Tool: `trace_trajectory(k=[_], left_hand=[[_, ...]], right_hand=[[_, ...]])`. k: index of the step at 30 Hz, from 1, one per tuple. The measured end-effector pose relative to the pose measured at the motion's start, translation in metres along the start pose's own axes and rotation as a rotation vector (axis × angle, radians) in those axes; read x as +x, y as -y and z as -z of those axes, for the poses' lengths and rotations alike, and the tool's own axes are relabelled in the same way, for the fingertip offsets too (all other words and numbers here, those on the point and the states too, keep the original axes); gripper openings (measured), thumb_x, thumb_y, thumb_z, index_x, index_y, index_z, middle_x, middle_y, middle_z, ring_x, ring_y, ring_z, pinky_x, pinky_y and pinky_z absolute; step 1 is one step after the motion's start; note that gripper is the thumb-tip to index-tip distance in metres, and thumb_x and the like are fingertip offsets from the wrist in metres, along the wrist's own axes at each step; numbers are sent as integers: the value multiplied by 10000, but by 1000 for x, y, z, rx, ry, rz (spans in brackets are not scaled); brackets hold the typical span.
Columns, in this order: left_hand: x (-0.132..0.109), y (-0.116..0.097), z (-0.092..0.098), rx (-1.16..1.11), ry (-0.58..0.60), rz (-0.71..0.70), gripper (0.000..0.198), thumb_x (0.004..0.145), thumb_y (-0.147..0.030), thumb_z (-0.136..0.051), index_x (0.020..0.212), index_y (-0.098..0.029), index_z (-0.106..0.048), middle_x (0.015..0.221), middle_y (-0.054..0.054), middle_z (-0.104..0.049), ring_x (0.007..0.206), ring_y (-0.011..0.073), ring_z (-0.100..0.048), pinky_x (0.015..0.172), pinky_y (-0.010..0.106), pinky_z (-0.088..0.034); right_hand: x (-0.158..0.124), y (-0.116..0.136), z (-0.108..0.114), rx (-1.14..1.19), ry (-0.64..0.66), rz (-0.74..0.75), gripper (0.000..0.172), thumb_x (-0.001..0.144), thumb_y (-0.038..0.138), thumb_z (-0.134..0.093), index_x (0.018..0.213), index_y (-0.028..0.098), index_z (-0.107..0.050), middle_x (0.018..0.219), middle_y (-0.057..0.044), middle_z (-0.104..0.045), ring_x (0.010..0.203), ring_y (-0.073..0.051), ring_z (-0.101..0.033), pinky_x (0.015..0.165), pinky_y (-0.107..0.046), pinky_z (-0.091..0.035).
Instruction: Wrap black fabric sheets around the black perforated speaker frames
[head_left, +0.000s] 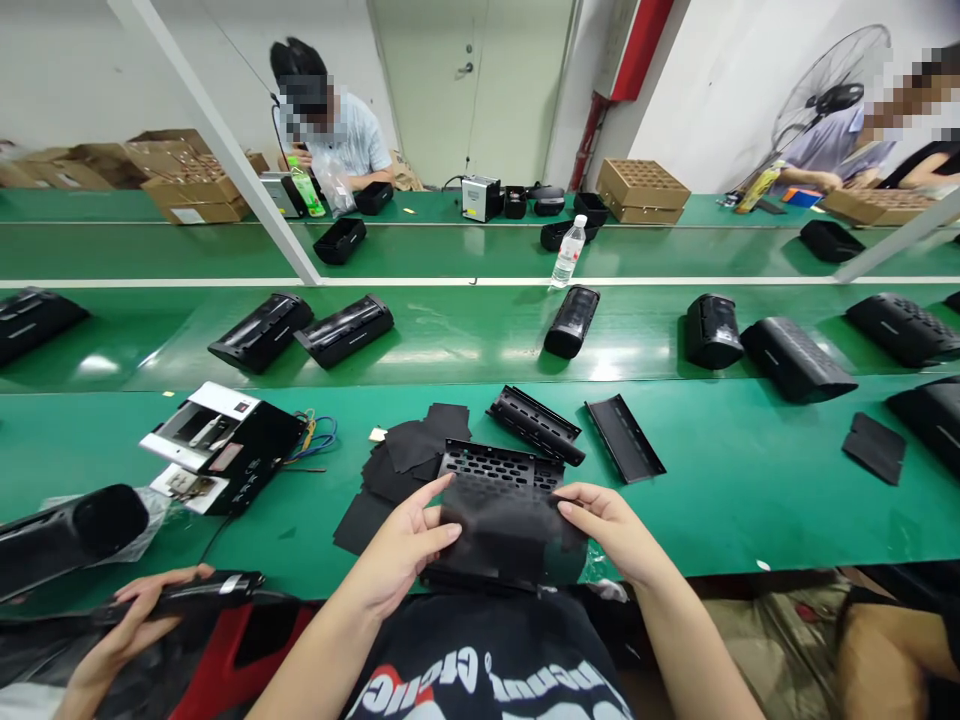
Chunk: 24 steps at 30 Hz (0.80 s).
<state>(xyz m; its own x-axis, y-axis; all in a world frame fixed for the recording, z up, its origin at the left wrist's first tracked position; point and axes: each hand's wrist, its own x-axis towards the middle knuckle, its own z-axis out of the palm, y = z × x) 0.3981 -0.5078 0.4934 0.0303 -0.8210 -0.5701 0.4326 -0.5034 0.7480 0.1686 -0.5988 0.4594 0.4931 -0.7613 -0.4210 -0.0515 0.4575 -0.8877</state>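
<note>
A thin black sheet point(510, 525) is stretched between my two hands, over a black perforated housing panel point(491, 462) at the table's front edge. My left hand point(420, 530) pinches the sheet's left edge between thumb and fingers. At the opposite edge, my right hand point(604, 520) has its thumb and fingers closed on the same sheet. Rows of slots in the panel show above the sheet, while its lower part is mostly covered. Left of the panel lies a loose pile of black sheets point(397, 465), partly behind my left hand.
Behind the panel lie a slotted black part point(534, 422) and a black tray-like part point(624, 438). A white-and-black device point(225, 445) with wires stands left. Black housings point(574, 320) sit along the green belt, near a water bottle point(570, 252). A co-worker's hand point(142, 620) is at lower left.
</note>
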Motion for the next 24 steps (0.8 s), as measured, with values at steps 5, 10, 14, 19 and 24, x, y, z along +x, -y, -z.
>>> trace_trajectory(k=[5,10,14,19,24], left_hand=[[11,28,23,273,5,30,314,606,-226,-652,898,-126,-593,729,33,-677,750,179,-624,746,288,-450],[32,70,48,787,-208,-25,72,658,-225,-505,620,-165,-512,520,-36,-532,546,137,-539,552,249,-411],[37,82,55,939,-264,-68,108,644,-219,-503,546,-183,-476,548,-25,-495,581,152,-504,591,274,-392],[35,82,56,1080,-311,-111,73,643,-191,-504,572,-183,-490,673,20,-503,704,193,-509,711,328,-385],[33,84,55,1176,-328,-144,64,675,-178,-500,612,-186,-500,723,30,-507,784,200,-520,768,324,-389]], right_hand=[[5,-37,-7,-393,-77,108,154,719,304,-578,767,164,-619,729,-29,-649,684,-163,-579,615,-257,-430],[4,-79,-19,-846,-272,338,190,811,306,-467,827,170,-599,685,-39,-641,575,-169,-568,567,-288,-438],[0,-91,-29,-1037,-363,620,180,859,253,-414,831,183,-578,783,-60,-623,756,-183,-579,723,-311,-447],[-3,-104,-28,-1021,-577,642,289,810,373,-493,989,146,-509,904,-121,-539,868,-230,-525,732,-357,-461],[-10,-133,-21,-924,-628,431,482,759,495,-507,1062,131,-418,809,-80,-521,693,-203,-531,636,-346,-473]])
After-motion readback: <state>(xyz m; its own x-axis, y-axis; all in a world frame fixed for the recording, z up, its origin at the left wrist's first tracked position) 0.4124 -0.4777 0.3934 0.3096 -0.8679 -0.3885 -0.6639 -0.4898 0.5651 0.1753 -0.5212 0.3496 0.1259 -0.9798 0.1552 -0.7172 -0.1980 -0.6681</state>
